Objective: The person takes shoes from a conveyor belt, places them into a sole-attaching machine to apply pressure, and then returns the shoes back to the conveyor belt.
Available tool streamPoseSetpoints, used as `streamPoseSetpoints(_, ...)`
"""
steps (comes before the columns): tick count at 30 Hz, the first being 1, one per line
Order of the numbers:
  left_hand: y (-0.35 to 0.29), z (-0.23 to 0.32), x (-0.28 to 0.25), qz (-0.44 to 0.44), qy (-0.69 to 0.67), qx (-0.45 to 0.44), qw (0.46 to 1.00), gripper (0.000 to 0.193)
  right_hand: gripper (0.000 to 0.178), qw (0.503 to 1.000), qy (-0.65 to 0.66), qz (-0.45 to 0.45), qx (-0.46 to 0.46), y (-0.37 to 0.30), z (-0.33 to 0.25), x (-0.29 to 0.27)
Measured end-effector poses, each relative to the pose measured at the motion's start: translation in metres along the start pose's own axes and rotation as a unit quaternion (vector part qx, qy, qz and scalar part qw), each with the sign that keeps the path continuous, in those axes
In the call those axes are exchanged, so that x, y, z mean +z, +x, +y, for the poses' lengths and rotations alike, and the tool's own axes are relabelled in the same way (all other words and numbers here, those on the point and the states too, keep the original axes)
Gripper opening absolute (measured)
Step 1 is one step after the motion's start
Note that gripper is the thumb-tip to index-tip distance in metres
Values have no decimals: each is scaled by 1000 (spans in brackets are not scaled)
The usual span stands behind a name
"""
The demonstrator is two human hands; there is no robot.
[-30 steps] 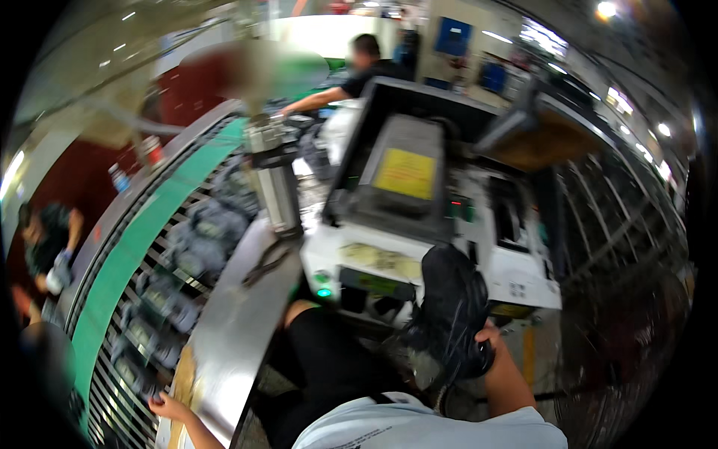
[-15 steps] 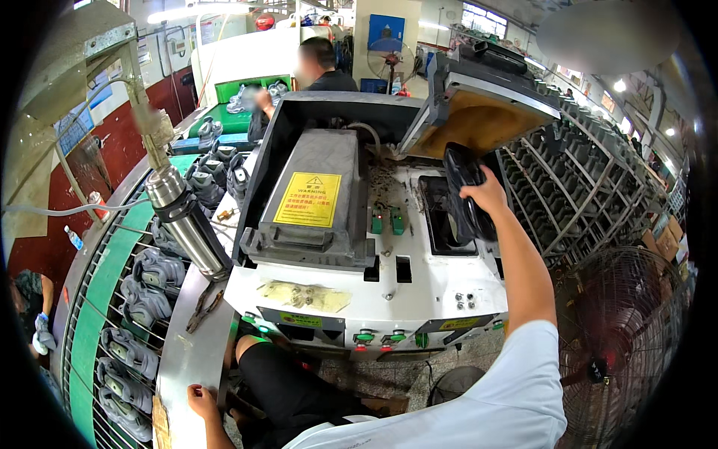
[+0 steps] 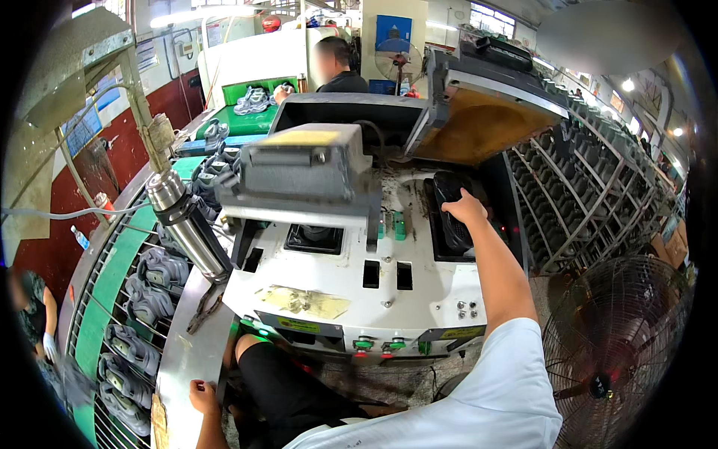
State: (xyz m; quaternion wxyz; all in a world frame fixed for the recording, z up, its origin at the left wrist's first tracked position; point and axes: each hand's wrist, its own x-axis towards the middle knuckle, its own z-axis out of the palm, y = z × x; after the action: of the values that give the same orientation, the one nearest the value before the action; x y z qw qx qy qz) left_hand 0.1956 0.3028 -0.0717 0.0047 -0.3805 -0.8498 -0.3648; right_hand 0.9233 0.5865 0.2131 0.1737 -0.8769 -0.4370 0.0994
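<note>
While the left hand (image 3: 203, 396), curled with contents unseen, hangs by the tabletop (image 3: 182, 363), the right hand (image 3: 465, 209), well apart, touches the black shoe (image 3: 455, 238) in the white machine (image 3: 419, 292), grip unclear. Better seat it level, fingers clear. Since the earlier frame, it sits lower; the gray cover (image 3: 295, 179) has tilted up.

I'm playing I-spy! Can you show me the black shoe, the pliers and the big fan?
Black shoe (image 3: 455, 233): head view, on its upward-facing surface.
Pliers (image 3: 203, 310): head view, on the middle.
Big fan (image 3: 617, 337): head view, on its round wire cage.
</note>
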Motion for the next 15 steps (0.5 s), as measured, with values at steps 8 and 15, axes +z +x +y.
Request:
streamPoseSetpoints(8, -106, 215, 47, -395, -199, 158, 883, 15, 20, 875, 264, 330, -235, -143, 133, 48)
streamPoseSetpoints(15, -230, 332, 118, -698, -130, 355, 608, 35, 20, 587, 675, 209, 395, -241, 278, 110)
